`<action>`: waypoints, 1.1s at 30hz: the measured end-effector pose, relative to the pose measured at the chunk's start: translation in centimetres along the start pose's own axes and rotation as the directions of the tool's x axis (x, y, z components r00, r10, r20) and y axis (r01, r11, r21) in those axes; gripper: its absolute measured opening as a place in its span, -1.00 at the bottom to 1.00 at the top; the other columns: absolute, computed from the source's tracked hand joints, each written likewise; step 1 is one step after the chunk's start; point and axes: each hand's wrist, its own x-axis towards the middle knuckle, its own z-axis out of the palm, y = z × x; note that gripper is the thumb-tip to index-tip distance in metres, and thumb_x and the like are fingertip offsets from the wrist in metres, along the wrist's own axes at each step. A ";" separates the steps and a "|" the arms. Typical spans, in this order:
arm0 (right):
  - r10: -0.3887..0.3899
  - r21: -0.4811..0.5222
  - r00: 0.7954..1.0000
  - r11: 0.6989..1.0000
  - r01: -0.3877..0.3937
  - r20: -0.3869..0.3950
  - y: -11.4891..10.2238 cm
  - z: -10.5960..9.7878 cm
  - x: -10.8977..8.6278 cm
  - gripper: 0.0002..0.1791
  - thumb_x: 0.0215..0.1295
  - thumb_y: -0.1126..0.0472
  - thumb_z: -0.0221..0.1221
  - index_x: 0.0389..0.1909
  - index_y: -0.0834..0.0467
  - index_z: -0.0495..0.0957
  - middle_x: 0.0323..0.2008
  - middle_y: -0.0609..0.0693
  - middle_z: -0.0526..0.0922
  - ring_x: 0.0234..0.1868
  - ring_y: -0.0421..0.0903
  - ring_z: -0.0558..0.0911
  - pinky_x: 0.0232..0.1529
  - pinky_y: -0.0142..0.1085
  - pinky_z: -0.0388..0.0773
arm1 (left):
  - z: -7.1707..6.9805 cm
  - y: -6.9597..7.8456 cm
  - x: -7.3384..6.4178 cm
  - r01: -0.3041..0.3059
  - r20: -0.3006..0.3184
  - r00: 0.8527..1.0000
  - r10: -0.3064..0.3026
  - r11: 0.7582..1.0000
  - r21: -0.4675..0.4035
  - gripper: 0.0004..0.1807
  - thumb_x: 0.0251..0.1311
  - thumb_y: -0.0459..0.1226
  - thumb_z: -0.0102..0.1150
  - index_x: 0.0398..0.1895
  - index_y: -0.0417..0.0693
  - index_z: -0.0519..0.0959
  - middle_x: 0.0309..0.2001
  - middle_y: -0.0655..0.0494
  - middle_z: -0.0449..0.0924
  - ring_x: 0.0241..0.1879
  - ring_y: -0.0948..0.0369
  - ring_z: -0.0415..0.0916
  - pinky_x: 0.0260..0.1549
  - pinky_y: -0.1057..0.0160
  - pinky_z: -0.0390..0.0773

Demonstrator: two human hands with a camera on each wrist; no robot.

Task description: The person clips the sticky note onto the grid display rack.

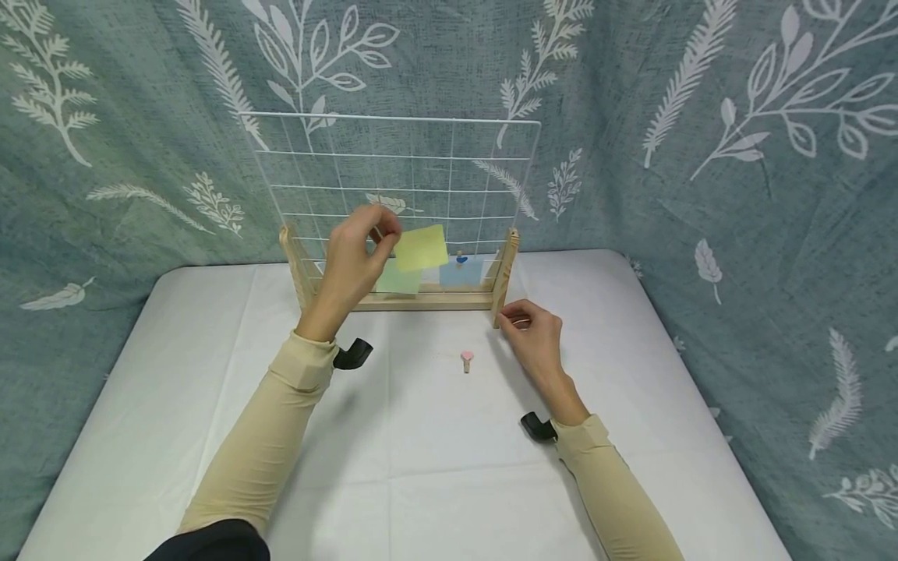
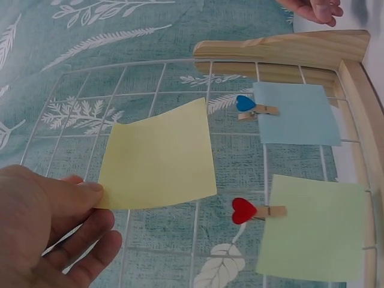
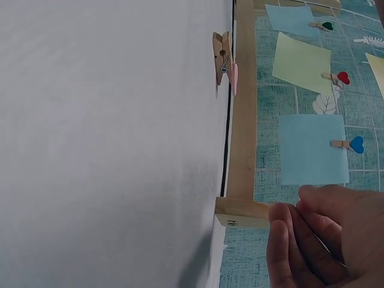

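Note:
My left hand [image 1: 354, 253] pinches a yellow sticky note [image 2: 159, 159] by one corner, holding it in front of a white wire grid [image 1: 393, 158] in a wooden stand [image 1: 421, 301]. On the grid's lower part, a light blue note [image 2: 297, 114] hangs from a blue-heart clothespin [image 2: 257, 108], and a pale green note [image 2: 312, 228] from a red-heart clothespin [image 2: 258, 211]. My right hand [image 1: 536, 339] has loosely bent fingers near the front end of the stand's right leg [image 3: 243, 210], with nothing visible between them.
A pink-heart clothespin [image 1: 466, 361] lies on the white tablecloth [image 1: 428, 421] before the stand. Another blue note [image 3: 291, 19], with a green-heart clothespin [image 3: 322, 26], hangs at the grid's far side in the right wrist view. Patterned green-blue fabric [image 1: 435, 54] hangs behind.

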 end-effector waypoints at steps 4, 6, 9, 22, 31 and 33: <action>-0.021 0.002 1.000 1.000 0.021 0.011 0.0 0.1 0.0 -0.91 0.24 0.35 0.48 -0.27 0.23 0.77 -0.35 0.10 0.83 -0.34 0.02 0.81 -0.24 -0.09 0.77 | 0.0 0.2 0.7 -0.027 -0.005 1.000 0.027 1.000 -0.013 -0.90 0.33 -0.55 0.27 -0.24 -0.23 0.62 -0.27 -0.10 0.67 -0.28 0.04 0.61 -0.28 0.11 0.63; -0.025 0.004 0.999 1.000 0.025 0.025 -0.1 0.1 -0.1 -0.91 0.25 0.33 0.48 -0.27 0.23 0.77 -0.36 0.09 0.83 -0.35 0.02 0.81 -0.24 -0.09 0.77 | 0.1 0.2 1.1 -0.037 -0.010 0.999 0.037 0.999 -0.016 -0.89 0.33 -0.56 0.26 -0.25 -0.23 0.62 -0.28 -0.08 0.67 -0.27 0.04 0.60 -0.28 0.12 0.62; -0.027 0.003 0.997 1.000 0.027 0.066 -0.2 0.0 -0.1 -0.92 0.26 0.31 0.48 -0.27 0.21 0.78 -0.35 0.07 0.83 -0.33 0.01 0.80 -0.24 -0.11 0.76 | 0.2 0.2 1.5 -0.049 -0.014 0.999 0.049 0.999 -0.004 -0.90 0.33 -0.55 0.27 -0.26 -0.22 0.63 -0.28 -0.08 0.68 -0.25 0.03 0.60 -0.28 0.10 0.62; -0.042 -0.019 0.891 0.998 0.057 0.451 -0.4 0.2 -0.6 -0.94 0.30 0.22 0.47 -0.27 0.08 0.77 -0.36 -0.09 0.80 -0.33 -0.21 0.75 -0.25 -0.34 0.72 | 0.3 0.4 3.4 -0.104 -0.019 0.994 0.105 0.994 0.023 -0.87 0.33 -0.57 0.24 -0.27 -0.22 0.68 -0.29 -0.10 0.71 -0.24 -0.01 0.59 -0.28 0.12 0.61; -0.041 -0.027 0.806 0.997 0.070 0.590 -0.6 0.5 -0.8 -0.88 0.31 0.13 0.47 -0.18 0.02 0.81 -0.31 -0.18 0.80 -0.28 -0.25 0.72 -0.16 -0.31 0.69 | 0.4 0.7 4.5 -0.118 -0.012 0.993 0.119 0.991 0.069 -0.86 0.34 -0.56 0.21 -0.30 -0.23 0.68 -0.32 -0.11 0.70 -0.28 -0.02 0.55 -0.35 0.12 0.53; -0.048 -0.030 0.800 0.996 0.081 0.599 -0.6 0.6 -0.8 -0.87 0.31 0.13 0.48 -0.17 0.03 0.81 -0.31 -0.18 0.80 -0.28 -0.25 0.71 -0.17 -0.31 0.69 | 0.4 0.8 4.7 -0.118 -0.015 0.993 0.119 0.990 0.082 -0.86 0.35 -0.56 0.21 -0.30 -0.23 0.68 -0.31 -0.11 0.70 -0.28 -0.03 0.54 -0.33 0.12 0.51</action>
